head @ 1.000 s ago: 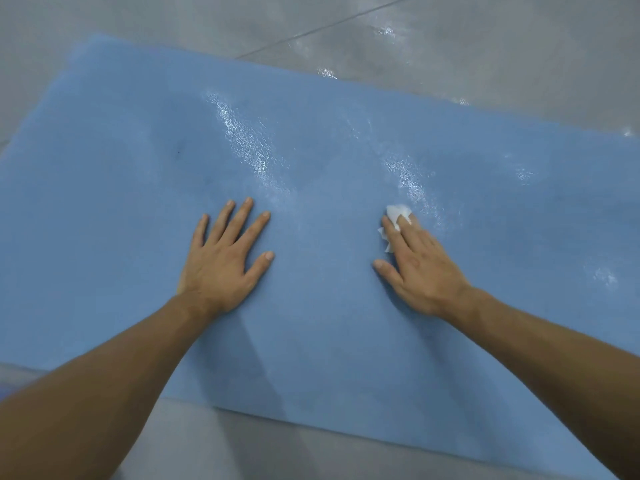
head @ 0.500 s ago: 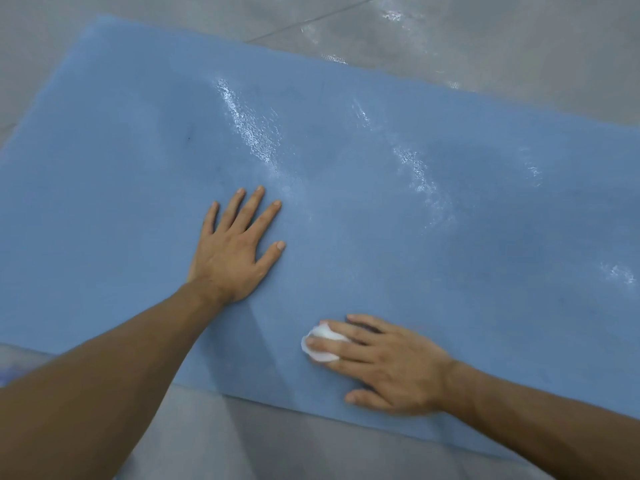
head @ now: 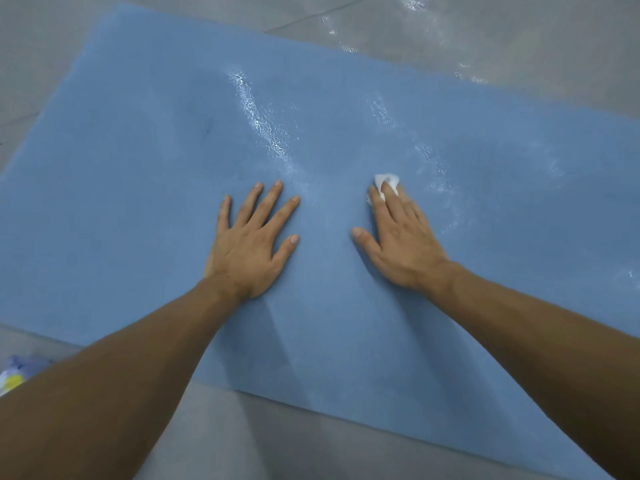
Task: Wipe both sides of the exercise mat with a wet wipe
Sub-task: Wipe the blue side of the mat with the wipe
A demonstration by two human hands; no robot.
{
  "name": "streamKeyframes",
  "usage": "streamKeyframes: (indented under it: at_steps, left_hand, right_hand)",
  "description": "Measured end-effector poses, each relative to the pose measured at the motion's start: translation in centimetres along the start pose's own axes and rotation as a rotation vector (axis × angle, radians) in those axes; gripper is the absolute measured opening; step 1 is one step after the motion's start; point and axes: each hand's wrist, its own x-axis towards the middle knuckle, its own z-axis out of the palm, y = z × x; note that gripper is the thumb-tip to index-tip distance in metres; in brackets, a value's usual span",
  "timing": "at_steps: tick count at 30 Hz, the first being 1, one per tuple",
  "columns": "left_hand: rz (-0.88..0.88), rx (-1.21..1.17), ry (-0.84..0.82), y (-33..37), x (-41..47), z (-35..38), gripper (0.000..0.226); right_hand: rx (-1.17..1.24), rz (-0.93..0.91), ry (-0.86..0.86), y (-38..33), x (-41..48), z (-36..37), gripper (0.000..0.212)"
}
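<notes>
Straight fingers of the right hand (head: 401, 244) press the wet wipe (head: 386, 180) flat against the exercise mat (head: 138, 168). Nothing is pinched, the thumb lies spread to one side, and only a white bunch of the wipe shows past the fingertips. A flat press of this kind probably suits the job, since it puts a wide patch of damp cloth on the mat's face.

The left hand (head: 252, 244) lies palm down on the mat with all fingers fanned. It holds nothing and sits near the mat's middle, just beside the right hand but not touching it. It most likely serves as a brace that carries the leaning person's weight and keeps the thin mat from sliding on the glossy floor (head: 519, 29).

The mat lies flat on that floor with one face up. The wipe rests on this upper face, about midway between the mat's near and far edges. Glistening wet streaks (head: 256, 116) run across the mat beyond both hands, toward its far edge. From this it appears that the upper face is partly wiped. The underside would have to be turned up before it could be reached.

No container stands on the mat. Off its near edge, by the left forearm, lies a blurred, many-coloured object (head: 14, 374). It could be a wipe packet, but neither its kind nor its contents can be told.
</notes>
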Motion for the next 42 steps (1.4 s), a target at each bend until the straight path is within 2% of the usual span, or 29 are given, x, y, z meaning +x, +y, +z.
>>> streamKeyframes:
  at_steps: [2, 6, 11, 14, 18, 21, 24, 27, 31, 37, 39, 42]
  left_hand:
    - [-0.001, -0.002, 0.008, 0.0, 0.0, 0.1, 0.062]
    - [0.003, 0.018, 0.021, -0.2, 0.0, 0.2, 0.061]
    - [0.007, 0.032, 0.025, -0.2, 0.0, 0.3, 0.063]
    - [0.007, 0.028, 0.019, -0.2, 0.0, 0.3, 0.063]
    - [0.002, 0.014, 0.0, -0.2, 0.0, 0.1, 0.063]
    - [0.004, 0.012, -0.001, -0.1, -0.1, 0.1, 0.063]
    - [0.003, 0.003, -0.005, -0.1, -0.1, 0.1, 0.063]
    - [0.001, -0.001, -0.003, -0.1, -0.1, 0.0, 0.063]
    - [0.002, 0.013, -0.001, -0.2, -0.1, 0.1, 0.064]
    - [0.004, 0.008, -0.007, -0.1, -0.1, 0.0, 0.064]
    - [0.003, 0.011, -0.009, -0.1, -0.1, -0.1, 0.064]
    - [0.0, 0.014, -0.015, 0.0, -0.1, -0.1, 0.064]
  right_hand:
    - [-0.026, -0.148, -0.002, -1.5, -1.5, 0.5, 0.084]
    - [-0.135, -0.523, -0.113, -4.1, -7.1, 1.8, 0.079]
    - [-0.232, -0.772, -0.186, -5.5, -11.5, 3.2, 0.076]
    - [-0.198, -0.727, -0.158, -4.3, -9.9, 2.8, 0.076]
    - [-0.201, -0.388, 0.011, -0.8, -5.2, 1.1, 0.071]
    - [-0.144, -0.16, 0.008, 0.7, -3.4, 0.2, 0.076]
    - [-0.036, -0.075, -0.014, -0.8, -3.4, 0.7, 0.083]
    - [-0.065, -0.243, 0.0, -3.3, -5.6, 2.1, 0.081]
    - [-0.122, -0.573, -0.101, -6.2, -11.2, 4.0, 0.075]
    - [-0.245, -0.833, -0.205, -6.7, -16.4, 4.8, 0.068]
    - [-0.253, -0.877, -0.21, -5.8, -15.9, 4.6, 0.069]
    - [-0.216, -0.733, -0.107, -3.6, -13.2, 3.9, 0.069]
